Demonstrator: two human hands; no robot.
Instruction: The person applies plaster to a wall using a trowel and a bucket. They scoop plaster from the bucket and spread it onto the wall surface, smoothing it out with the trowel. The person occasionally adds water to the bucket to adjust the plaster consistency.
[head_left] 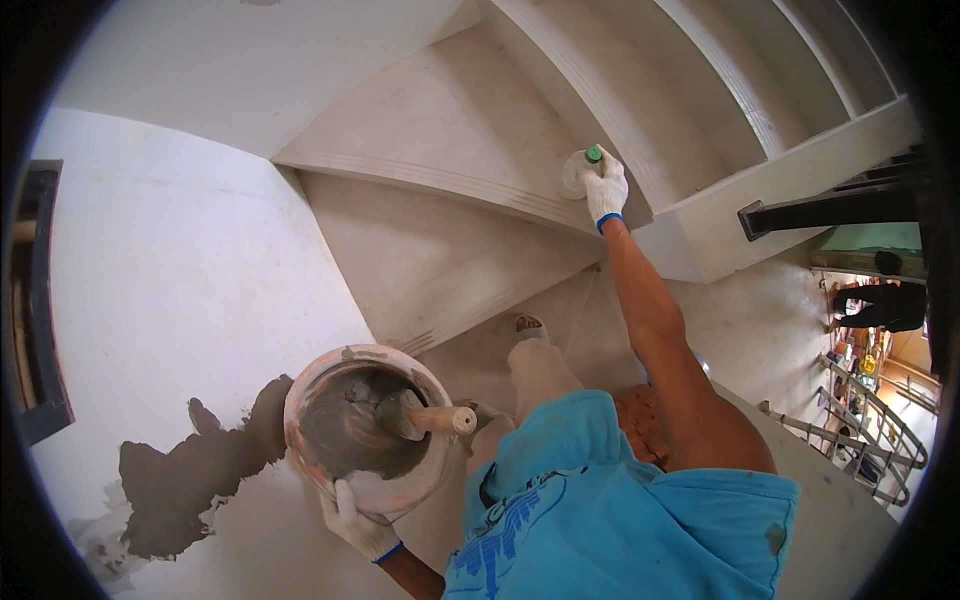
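My right hand, in a white knit glove with a blue cuff, is closed round a clear plastic bottle with a green cap. The bottle is over the edge of a stair step. At lower left, my left hand, gloved the same way, grips the rim of a round pinkish bucket. Grey wet mortar coats the inside of the bucket. A trowel with a wooden handle rests in it, its blade partly in the mortar and its handle across the right rim.
Winding stairs rise at upper right, with a black railing beside them. Dark wet mortar patches the white wall. Reddish bricks show beside my shirt. Farther right stand a metal frame and a person in dark clothes.
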